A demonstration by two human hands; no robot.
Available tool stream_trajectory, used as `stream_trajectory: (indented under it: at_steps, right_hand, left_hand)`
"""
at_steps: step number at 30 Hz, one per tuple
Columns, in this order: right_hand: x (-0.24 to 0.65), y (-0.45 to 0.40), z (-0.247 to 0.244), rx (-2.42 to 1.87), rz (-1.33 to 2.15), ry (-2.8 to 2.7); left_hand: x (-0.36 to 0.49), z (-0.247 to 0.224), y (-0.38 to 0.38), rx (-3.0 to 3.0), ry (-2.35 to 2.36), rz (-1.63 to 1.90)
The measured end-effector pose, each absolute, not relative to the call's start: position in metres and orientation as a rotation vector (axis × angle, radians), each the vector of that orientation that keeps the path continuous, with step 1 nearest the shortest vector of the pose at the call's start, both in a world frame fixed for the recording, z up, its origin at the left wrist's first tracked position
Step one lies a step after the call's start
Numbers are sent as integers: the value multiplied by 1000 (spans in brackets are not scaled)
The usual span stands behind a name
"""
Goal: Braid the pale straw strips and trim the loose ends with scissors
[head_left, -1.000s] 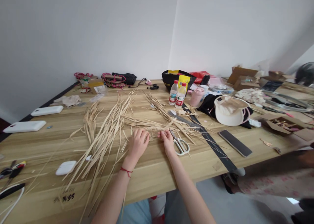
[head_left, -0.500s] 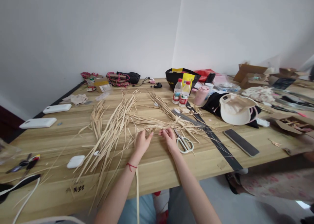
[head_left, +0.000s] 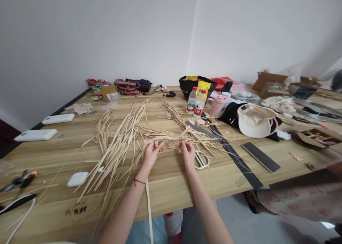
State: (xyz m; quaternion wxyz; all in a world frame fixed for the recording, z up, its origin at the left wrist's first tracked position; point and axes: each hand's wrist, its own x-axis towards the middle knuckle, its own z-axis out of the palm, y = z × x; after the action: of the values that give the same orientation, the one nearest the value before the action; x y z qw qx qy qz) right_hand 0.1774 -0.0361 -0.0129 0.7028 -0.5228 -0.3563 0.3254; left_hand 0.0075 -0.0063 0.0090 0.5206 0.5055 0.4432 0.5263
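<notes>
We seemed mid-weave: left hand (head_left: 150, 154) pinching the braid (head_left: 155, 138), right hand (head_left: 188, 152), grip unclear; next needed steady tension.

At the middle of the desk (head_left: 171, 181), part of the braided straw (head_left: 160, 138) is hidden by the left grip (head_left: 152, 152), and its weave is too fine to be read. What is touched by the right grip (head_left: 188, 152) cannot be told; behind it, the blades of the scissors (head_left: 202, 160) are covered. At six o'clock, a dangling strip (head_left: 149, 208) is cut off by the bottom edge. At four o'clock, patterned clothing (head_left: 301, 199) is blurred and cropped. At one o'clock, the black bag (head_left: 184, 90) is partly screened by bottles (head_left: 191, 103).
</notes>
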Motion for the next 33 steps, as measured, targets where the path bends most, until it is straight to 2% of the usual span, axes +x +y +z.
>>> stream_trajectory:
  at_steps: [3,12,21,27,33]
  right_hand:
    - [181,-37,-12,-1192,596,-740]
    - [172,-42,-8,-1190,542,-777]
    - [137,-53,0,-1100,790,-1256]
    - [136,-48,-3,-1170,711,-1142]
    - [140,-50,-5,-1198,628,-1191]
  left_hand:
    - [7,8,-7,1222,1065,1256]
    - [12,12,-14,1267,1093,1229]
    - [14,9,-14,1171,1003,1218]
    - [19,6,-15,1130,904,1164]
    - [19,13,-21,1229,1066,1197]
